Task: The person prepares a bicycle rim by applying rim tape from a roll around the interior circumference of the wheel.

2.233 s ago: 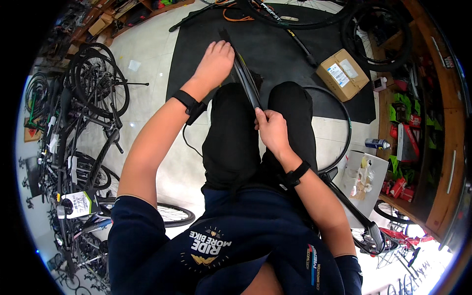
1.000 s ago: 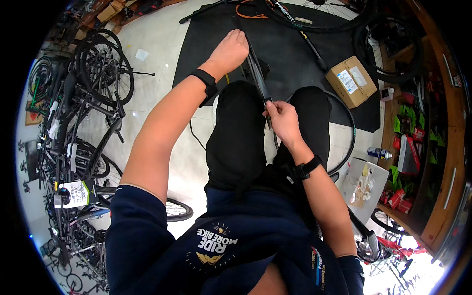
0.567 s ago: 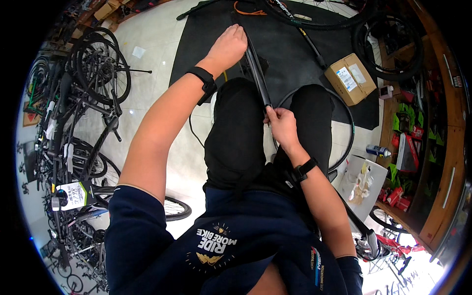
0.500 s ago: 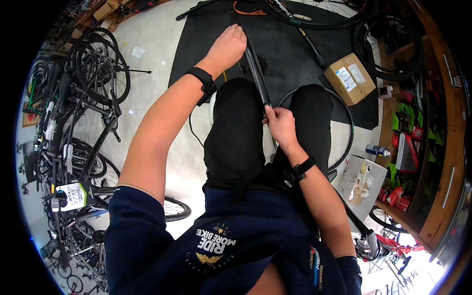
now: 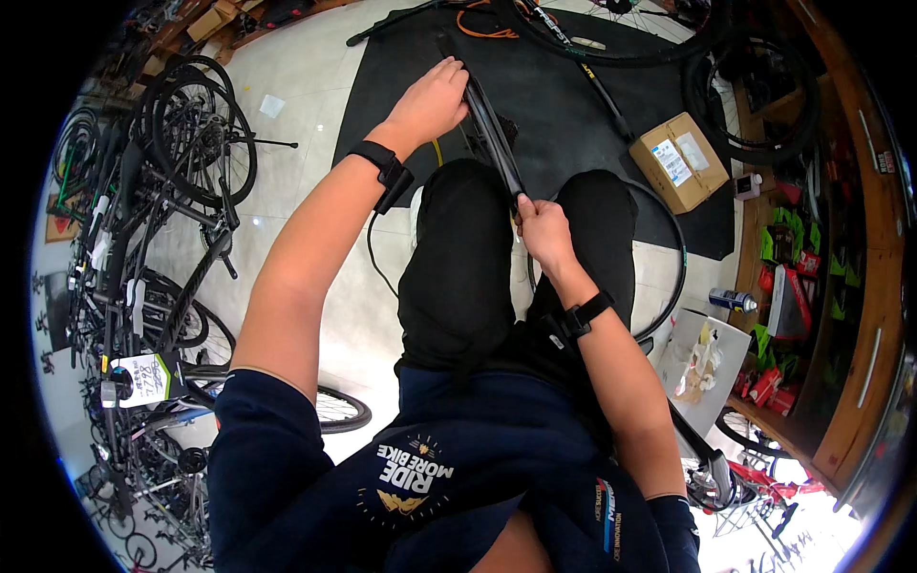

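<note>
A long black strip of rubber, which looks like a bicycle inner tube (image 5: 491, 134), runs slanting between my two hands above my left knee. My left hand (image 5: 432, 103) is closed around its far part, and a bit of it sticks out beyond the fingers. Lower down, the thumb and fingers of my right hand (image 5: 544, 231) pinch its near end. The stretch between them looks pulled straight. Behind my right knee curves a thin black bicycle tyre (image 5: 680, 250), partly hidden by my leg.
A dark mat (image 5: 382, 105) covers the floor ahead, with a cardboard box (image 5: 679, 162) at its right. Beyond lies a bicycle wheel (image 5: 630, 57). Several bicycles (image 5: 196, 143) stand at the left. On the right are a spray can (image 5: 733, 300), a white board (image 5: 705, 368) and wooden shelves (image 5: 864, 353).
My left hand has come slightly nearer and to the left along with the rubber strip. My right hand has shifted a little farther away, still pinching its near end.
</note>
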Motion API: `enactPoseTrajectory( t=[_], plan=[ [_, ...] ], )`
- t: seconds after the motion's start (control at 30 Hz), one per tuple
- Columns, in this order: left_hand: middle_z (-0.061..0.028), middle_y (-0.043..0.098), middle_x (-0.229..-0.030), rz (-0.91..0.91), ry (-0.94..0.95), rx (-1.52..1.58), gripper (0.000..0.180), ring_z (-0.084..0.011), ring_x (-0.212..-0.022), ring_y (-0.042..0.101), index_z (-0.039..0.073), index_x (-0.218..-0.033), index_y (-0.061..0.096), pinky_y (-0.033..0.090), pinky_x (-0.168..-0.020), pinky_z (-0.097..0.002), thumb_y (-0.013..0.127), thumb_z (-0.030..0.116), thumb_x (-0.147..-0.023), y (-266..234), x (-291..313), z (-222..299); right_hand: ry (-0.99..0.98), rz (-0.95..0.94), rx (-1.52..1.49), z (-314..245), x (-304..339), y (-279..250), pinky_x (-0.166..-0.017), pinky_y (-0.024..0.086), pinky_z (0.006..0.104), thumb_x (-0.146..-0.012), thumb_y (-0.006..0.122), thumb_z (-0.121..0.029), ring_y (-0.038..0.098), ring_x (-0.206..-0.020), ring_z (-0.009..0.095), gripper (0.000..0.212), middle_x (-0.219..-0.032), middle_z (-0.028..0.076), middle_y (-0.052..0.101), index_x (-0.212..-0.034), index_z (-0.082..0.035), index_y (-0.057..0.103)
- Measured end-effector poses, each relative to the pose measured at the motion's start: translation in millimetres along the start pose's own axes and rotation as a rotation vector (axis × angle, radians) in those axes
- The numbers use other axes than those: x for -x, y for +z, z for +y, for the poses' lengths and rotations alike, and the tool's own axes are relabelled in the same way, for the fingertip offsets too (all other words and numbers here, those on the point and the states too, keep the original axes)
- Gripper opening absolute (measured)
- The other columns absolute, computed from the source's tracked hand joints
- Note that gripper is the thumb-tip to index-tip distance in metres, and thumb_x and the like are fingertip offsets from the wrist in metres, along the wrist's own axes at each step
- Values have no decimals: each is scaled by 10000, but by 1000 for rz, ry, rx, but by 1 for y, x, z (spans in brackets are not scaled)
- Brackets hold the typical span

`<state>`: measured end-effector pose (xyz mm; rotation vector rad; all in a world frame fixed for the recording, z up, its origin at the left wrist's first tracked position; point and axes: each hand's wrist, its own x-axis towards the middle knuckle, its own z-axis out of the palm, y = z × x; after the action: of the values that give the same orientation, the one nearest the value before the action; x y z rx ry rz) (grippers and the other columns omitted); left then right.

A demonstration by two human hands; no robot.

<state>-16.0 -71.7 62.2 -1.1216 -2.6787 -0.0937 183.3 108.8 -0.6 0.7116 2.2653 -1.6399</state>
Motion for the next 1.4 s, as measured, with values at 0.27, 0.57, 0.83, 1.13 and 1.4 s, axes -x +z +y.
enactPoseTrajectory(
  t=[0.27, 0.57, 0.83, 1.13, 1.4],
  plan=[
    [-207, 536, -1424, 0, -20, 44, 471, -353, -1387, 465, -13, -1268, 549, 424, -1148, -406, 719, 109, -846, -3, -5, -4, -4, -21, -57, -6, -2, -6, -721, 522, 410, -1025, 561, -390, 687, -717, 308, 493, -713, 184, 677, -800, 27, 698],
    [-237, 558, -1374, 110, 42, -306, 476, -378, -1347, 489, -62, -1278, 549, 368, -1169, -471, 672, 71, -838, 18, -2, 2, -31, -21, -14, -7, -14, -1, -736, 513, 415, -1033, 544, -396, 685, -749, 324, 503, -755, 196, 681, -810, 33, 682],
    [-329, 624, -1255, 37, 113, -610, 444, -426, -1254, 565, -174, -1172, 634, 403, -1119, -507, 543, 122, -855, 12, 27, 86, -50, -9, -14, -7, -17, 2, -737, 513, 424, -1035, 538, -398, 686, -759, 348, 507, -761, 210, 682, -813, 35, 681],
    [-317, 687, -1134, 142, 353, -634, 417, -422, -1123, 659, -146, -1057, 700, 457, -1071, -493, 569, 178, -828, 15, 21, 79, -106, 37, -79, 1, -29, 2, -686, 515, 412, -1019, 565, -415, 684, -689, 315, 529, -700, 184, 678, -758, 31, 679],
    [-268, 689, -1145, 148, 426, -525, 364, -376, -1120, 669, -100, -1069, 693, 466, -1070, -479, 563, 166, -857, 4, 22, 60, -87, 11, -192, -12, -14, 5, -573, 450, 318, -1036, 583, -362, 532, -547, 133, 526, -605, 44, 580, -685, 28, 609]
  ],
)
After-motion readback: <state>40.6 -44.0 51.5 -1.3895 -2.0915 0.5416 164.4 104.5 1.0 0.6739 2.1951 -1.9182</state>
